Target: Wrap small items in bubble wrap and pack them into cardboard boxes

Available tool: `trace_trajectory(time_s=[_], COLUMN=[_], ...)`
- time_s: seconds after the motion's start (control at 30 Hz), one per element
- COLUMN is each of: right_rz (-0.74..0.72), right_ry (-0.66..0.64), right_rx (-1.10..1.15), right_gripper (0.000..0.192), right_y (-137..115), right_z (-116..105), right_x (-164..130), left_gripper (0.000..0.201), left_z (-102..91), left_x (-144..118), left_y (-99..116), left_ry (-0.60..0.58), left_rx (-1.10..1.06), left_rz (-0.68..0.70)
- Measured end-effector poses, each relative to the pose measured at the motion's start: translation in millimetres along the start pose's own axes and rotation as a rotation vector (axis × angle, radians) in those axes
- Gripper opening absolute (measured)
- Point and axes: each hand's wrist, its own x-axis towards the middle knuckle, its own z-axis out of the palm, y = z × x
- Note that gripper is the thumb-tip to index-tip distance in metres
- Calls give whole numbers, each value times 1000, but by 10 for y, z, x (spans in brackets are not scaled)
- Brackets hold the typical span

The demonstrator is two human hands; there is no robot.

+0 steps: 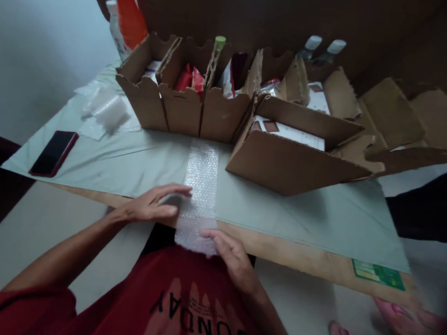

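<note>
A long strip of bubble wrap [200,181] lies on the pale sheet [132,156] that covers the table, running from the cardboard boxes to the near edge and hanging over it. My left hand [155,205] rests flat on the sheet, fingertips touching the strip's left side. My right hand [232,255] is at the strip's near end, fingers on its overhanging edge at the table's front.
A row of open cardboard compartments [186,93] with packets and bottles stands at the back, with a larger open box [293,157] to the right. A dark phone [54,153] lies at the left, loose plastic wrap [107,109] behind it. A green card [379,274] lies at the front right.
</note>
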Motion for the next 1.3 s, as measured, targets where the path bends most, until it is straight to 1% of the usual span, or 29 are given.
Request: trace_trajectory(time_s=[0.03,0.07,0.1,0.13,0.17,0.23,0.3,0.37,0.4,0.43,0.5,0.57,0.6,0.67,0.7,0.77,0.8,0.87,0.93,1.0,1.03,1.07,1.13,1.2,1.23,1.3], right_rz=[5,4,3,2,-2,-30,-107,-252,-343,-432,-569,-631,-640,-653,-657,-637,-609,-539,-526,-601,-654,-700,-749,-747,-732,-689], right_ry=[14,26,31,31,36,91,220,329,342,326,225,136,119,124,131,125,113,116,213,360,403,406,305,183,151,128], right_rx=[80,160,232,290,326,308,132,-198,-389,-574,-878,-1060,-1108,-1126,-1101,-1008,-958,-888,-893,-964,-1015,-1069,-1168,-1212,-1200,-1117], right_gripper=[52,55,57,58,60,65,67,61,56,53,50,43,37,28,27,27,27,27,27,28,28,28,28,28,28,27], right_y=[-43,-85,-125,-160,-185,-199,-161,-87,-45,-3,68,118,131,135,124,82,54,-6,-52,-70,-67,-57,-22,16,30,33], right_z=[-27,-48,-63,-74,-84,-110,-151,-196,-213,-223,-223,-204,-193,-177,-173,-171,-171,-172,-177,-187,-195,-203,-218,-231,-237,-250], right_x=[85,185,292,396,485,596,606,559,536,525,545,611,650,713,734,758,765,774,772,756,746,740,752,800,830,878], left_gripper=[66,77,81,78,69,53,53,63,67,70,73,73,71,69,68,61,53,40,35,35,36,36,37,37,37,35], left_z=[47,106,176,250,322,435,491,502,500,499,503,517,525,538,543,550,553,560,569,576,579,582,588,587,583,561], left_x=[-137,-214,-230,-195,-122,76,252,348,367,370,348,296,257,158,103,11,-15,-11,58,149,187,213,221,173,135,61], left_y=[55,103,137,153,148,85,-19,-123,-165,-198,-236,-235,-222,-172,-141,-84,-67,-65,-104,-159,-184,-202,-215,-197,-181,-152], left_ry=[-45,-57,-21,52,142,290,348,352,351,349,343,370,409,481,484,421,387,370,398,412,415,425,469,503,496,430], left_rx=[-89,-129,-120,-74,-14,97,186,259,289,314,354,399,428,466,466,443,434,442,472,527,563,597,641,633,618,578], left_rz=[-24,-52,-88,-140,-208,-359,-460,-491,-494,-495,-490,-444,-396,-244,-156,-18,8,-30,-127,-205,-227,-239,-224,-150,-98,-9])
